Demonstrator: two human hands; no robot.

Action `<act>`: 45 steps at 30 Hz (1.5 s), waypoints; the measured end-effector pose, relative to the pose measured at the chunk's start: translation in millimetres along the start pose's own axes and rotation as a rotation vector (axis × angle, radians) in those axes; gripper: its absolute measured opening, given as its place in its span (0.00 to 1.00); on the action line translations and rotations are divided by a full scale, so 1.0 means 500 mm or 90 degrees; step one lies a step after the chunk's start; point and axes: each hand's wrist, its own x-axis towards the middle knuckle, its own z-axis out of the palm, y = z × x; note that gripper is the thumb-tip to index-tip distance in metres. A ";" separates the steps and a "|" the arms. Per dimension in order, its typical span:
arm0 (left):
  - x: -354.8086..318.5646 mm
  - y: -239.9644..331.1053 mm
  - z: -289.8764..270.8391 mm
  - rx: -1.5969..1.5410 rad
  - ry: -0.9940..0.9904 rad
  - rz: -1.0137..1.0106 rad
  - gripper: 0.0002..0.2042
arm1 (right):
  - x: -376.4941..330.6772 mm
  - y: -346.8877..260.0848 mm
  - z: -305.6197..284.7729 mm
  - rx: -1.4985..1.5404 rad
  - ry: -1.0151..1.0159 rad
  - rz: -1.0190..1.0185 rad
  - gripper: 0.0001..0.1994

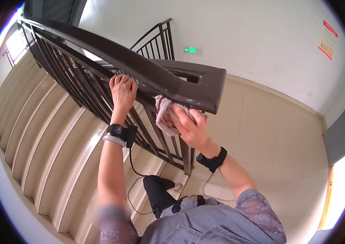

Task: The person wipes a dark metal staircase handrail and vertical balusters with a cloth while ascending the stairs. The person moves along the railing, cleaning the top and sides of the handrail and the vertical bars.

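My right hand (pixel 192 126) grips a pinkish-grey cloth (pixel 163 115) and presses it against the underside of the dark brown handrail (pixel 156 71) near its end bend. My left hand (pixel 123 91) rests on the handrail's lower edge, fingers curled over the top of the dark metal balusters (pixel 83 87). Both wrists wear black bands with thin cables running down toward my body; the left wrist also has a pale bracelet.
Beige stairs (pixel 46 138) descend at the left behind the railing. A tiled landing (pixel 270 134) spreads to the right, bounded by a white wall (pixel 241 36) with a green lit sign and a red poster. My foot in a dark trouser leg (pixel 158 191) stands by the end post.
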 end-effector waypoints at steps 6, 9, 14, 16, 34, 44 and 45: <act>-0.006 -0.003 -0.013 0.028 -0.066 -0.037 0.12 | -0.302 -0.096 0.047 0.150 -0.287 -0.140 0.17; 0.006 0.013 0.005 -0.007 0.014 0.001 0.08 | -0.460 -0.122 0.045 0.184 -0.376 -0.175 0.16; -0.004 0.004 0.007 -0.014 0.035 -0.016 0.09 | -0.331 -0.106 0.030 0.227 -0.374 -0.107 0.14; -0.010 -0.001 -0.003 -0.003 0.035 -0.020 0.08 | -0.123 -0.073 -0.028 0.178 -0.201 -0.075 0.07; -0.042 0.143 -0.095 -0.444 0.257 -0.196 0.09 | 0.251 -0.023 0.029 -0.042 -0.263 0.126 0.16; 0.091 0.225 -0.197 -0.300 -0.102 0.118 0.29 | 0.238 0.079 -0.011 0.408 -0.336 0.133 0.25; 0.097 0.244 -0.205 -0.331 -0.141 0.107 0.29 | 0.233 0.108 -0.045 0.467 -0.326 0.122 0.24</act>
